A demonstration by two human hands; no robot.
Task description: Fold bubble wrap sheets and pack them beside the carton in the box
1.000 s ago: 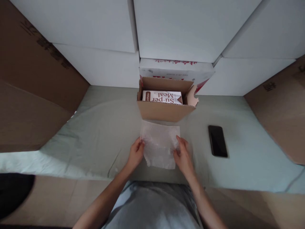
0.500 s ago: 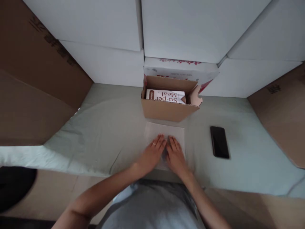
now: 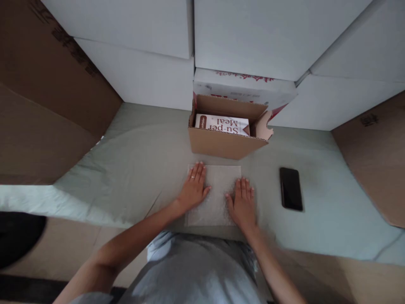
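A square, see-through sheet that looks like bubble wrap [image 3: 218, 198] lies flat on the green cloth in front of me. My left hand [image 3: 194, 188] rests open on its left side, fingers stretched forward and thumb out. On the right edge lies my right hand [image 3: 243, 202], also open, palm down with the thumb apart. Neither hand grips anything. Just beyond the sheet stands an open brown cardboard box [image 3: 226, 142], holding a white carton [image 3: 223, 124] marked "Su-per Meal"; the carton's lower part is hidden.
A black phone [image 3: 291, 188] lies to the right on the green cloth [image 3: 148, 147]. Behind the box are a white printed box [image 3: 243, 89] and stacked white boxes [image 3: 272, 38]. Large brown cartons stand at the left [image 3: 47, 105] and right [image 3: 376, 156].
My hands were close together over the middle of the sheet. They have slid apart, the left one to the left edge and the right one to the right edge.
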